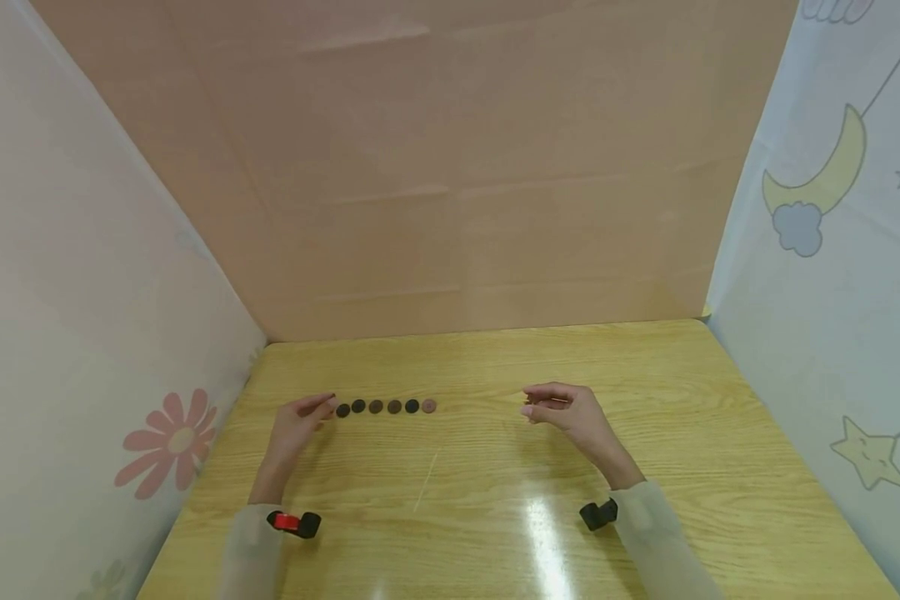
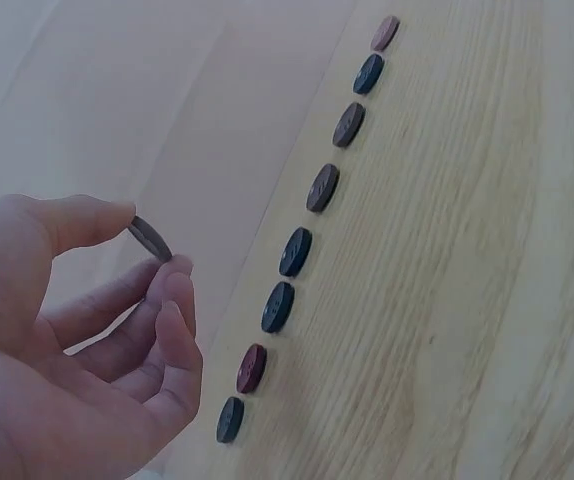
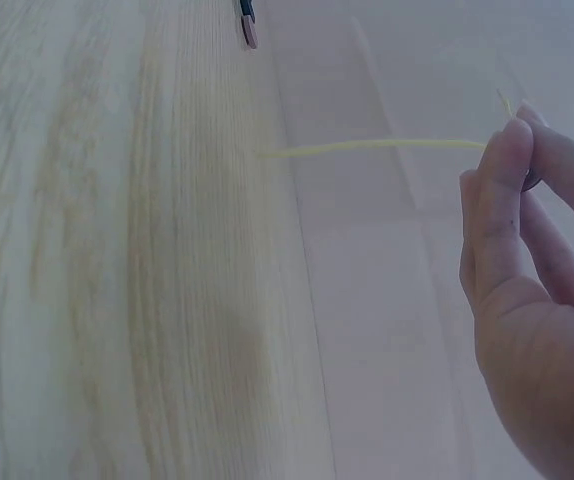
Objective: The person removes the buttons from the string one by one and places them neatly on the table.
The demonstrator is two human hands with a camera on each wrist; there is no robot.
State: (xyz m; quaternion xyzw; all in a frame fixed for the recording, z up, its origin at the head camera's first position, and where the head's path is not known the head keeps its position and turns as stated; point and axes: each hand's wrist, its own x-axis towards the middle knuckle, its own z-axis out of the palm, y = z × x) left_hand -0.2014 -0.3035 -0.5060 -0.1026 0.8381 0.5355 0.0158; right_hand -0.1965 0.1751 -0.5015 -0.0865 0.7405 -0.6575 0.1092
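Note:
My left hand pinches a dark button edge-on between thumb and fingertip, above the left end of a row. Along the table lie several round buttons in black, brown and dark red, spaced closely; a pinkish-brown button ends the row on the right. To the right and apart from the row, my right hand pinches a thin yellow string between thumb and fingers. A short end sticks up past the fingertips. A dark rounded edge shows between those fingers, mostly hidden.
The wooden table has a brownish sheet standing along its back edge. Pale patterned panels stand at the left and right. A thin pale line crosses the table surface between the forearms.

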